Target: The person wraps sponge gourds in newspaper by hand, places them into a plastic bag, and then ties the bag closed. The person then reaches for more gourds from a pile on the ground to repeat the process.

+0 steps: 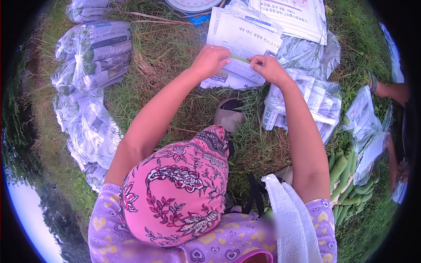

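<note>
A long green vegetable, much like a cucumber, lies across a printed newspaper sheet, partly covered by paper. My left hand is closed at its left end, fingers curled on the vegetable and the paper edge. At the other end my right hand is closed too, thumb and fingers pinched together at the vegetable's tip. Exactly how much of it each hand grips is hidden by the fingers. More newspaper sheets are spread just beyond my hands.
Clear bags of newspaper-wrapped bundles line the grass at left. A round dial scale stands at the top. Plastic bags with newspaper lie at right, near a pile of long green vegetables. Another person's arm reaches in at far right.
</note>
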{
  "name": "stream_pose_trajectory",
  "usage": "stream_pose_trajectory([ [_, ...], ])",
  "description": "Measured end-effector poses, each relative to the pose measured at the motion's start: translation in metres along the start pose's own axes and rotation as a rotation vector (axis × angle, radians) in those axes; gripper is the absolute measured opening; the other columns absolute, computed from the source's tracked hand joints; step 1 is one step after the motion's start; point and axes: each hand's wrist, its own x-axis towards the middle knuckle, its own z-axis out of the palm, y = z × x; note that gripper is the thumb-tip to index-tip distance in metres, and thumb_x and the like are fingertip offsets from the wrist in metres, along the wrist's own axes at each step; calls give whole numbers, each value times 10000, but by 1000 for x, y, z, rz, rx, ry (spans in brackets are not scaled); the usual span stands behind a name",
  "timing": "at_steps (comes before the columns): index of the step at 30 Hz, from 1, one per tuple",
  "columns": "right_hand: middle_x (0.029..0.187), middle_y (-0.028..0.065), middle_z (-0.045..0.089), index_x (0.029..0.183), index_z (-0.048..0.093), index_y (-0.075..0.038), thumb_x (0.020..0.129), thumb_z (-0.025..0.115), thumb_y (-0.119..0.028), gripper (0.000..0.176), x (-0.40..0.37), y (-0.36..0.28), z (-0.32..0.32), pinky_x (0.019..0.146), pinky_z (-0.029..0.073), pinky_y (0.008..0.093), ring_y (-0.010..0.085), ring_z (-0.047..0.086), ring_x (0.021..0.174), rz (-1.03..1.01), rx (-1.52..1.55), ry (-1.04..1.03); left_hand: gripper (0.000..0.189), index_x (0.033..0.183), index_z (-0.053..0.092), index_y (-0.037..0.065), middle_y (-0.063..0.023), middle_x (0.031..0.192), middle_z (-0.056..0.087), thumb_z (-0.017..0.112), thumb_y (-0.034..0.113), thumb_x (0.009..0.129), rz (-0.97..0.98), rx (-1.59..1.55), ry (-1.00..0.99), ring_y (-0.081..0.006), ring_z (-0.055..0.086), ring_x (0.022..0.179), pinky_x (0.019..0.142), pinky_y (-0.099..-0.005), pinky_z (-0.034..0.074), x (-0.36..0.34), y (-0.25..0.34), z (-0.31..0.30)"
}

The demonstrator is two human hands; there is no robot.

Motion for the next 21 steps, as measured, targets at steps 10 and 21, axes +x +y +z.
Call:
stream_pose_trajectory([
  [10, 1099, 122, 661, 975, 673, -13, 816, 649, -232, 272, -3, 1, 6, 850, 471, 352, 278, 632, 961, -3, -66, 112, 218, 970, 700, 114, -54, 1025, 682, 677, 271, 820, -113, -82, -123, -280, 589, 968, 937, -366, 409, 15, -10, -6],
  [21, 1163, 75, 639, 895, 703, -11, 738, 741, -209, 255, -6, -8, 22, 888, 470, 342, 277, 616, 1013, -2, -149, 145, 243, 882, 695, 71, -74, 1131, 659, 752, 250, 730, -6, -191, -163, -257, 615, 1040, 940, -371, 444, 8, -13, -13],
])
